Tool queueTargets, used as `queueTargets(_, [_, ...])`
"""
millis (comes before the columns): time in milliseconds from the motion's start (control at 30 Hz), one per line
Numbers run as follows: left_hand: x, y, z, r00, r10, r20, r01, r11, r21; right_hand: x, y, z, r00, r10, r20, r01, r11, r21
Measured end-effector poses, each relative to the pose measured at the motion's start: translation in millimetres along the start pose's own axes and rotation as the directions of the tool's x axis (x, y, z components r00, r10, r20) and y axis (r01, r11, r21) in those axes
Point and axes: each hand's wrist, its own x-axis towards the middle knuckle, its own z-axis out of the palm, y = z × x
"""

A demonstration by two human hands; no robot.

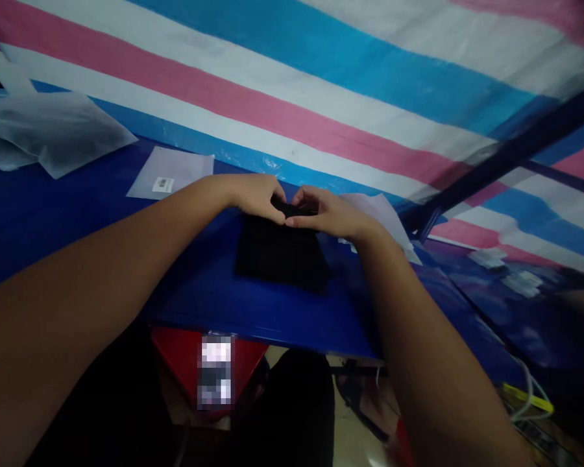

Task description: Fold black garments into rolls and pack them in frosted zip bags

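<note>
A black piece of folded fabric (pixel 282 256) lies on the blue table (pixel 199 285) in front of me. My left hand (pixel 257 194) grips its far edge, the thumb on the near side and the fingers curled behind. Close beside it, my right hand (pixel 326 211) pinches the same edge, thumb pointing left. The two thumbs almost meet. What kind of garment or cloth it is cannot be made out in the dim light. Behind my left forearm is a pale plastic bag (pixel 175 170) with a white barcode label (pixel 163 185).
Frosted plastic bags (pixel 63 130) are piled at the far left. More pale bags (pixel 382 217) lie right of my right hand. A striped sheet (pixel 272 97) hangs behind the table, crossed by a dark metal bar (pixel 506 146). Below the table edge is a red stool (pixel 175 357).
</note>
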Motion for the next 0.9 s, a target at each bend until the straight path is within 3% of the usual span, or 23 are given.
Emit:
queueTargets(133, [1.8, -0.7, 0.1, 0.996, -0.062, 0.058, 0.063, 0.998, -0.029, -0.9, -6.3, -1.0, 0.999, -0.042, 0.034, 0.043, 0.997, -0.056])
queueTargets(300, [5.7, -3.5, 2.8, 0.992, -0.02, 0.123, 0.02, 1.0, 0.002, -3.7, -12.2, -5.2, 0.997, -0.027, 0.068, 0.032, 0.997, -0.071])
queueTargets(500, [2.4, 3.0, 3.1, 0.997, -0.017, 0.069, 0.016, 1.0, 0.017, -7.8, -8.6, -11.4, 0.99, 0.108, 0.087, -0.116, 0.989, 0.09])
queueTargets(700, [5.9, 3.9, 7.8, 0.995, 0.089, -0.051, -0.083, 0.99, 0.113, -5.2, 4.3, -11.2, 0.998, 0.05, 0.026, -0.05, 0.999, 0.005])
queueTargets(900, [6.3, 5.2, 11.7, 0.988, 0.141, -0.067, -0.131, 0.981, 0.141, -7.0, 7.5, -13.9, 0.995, 0.099, 0.015, -0.1, 0.992, 0.072])
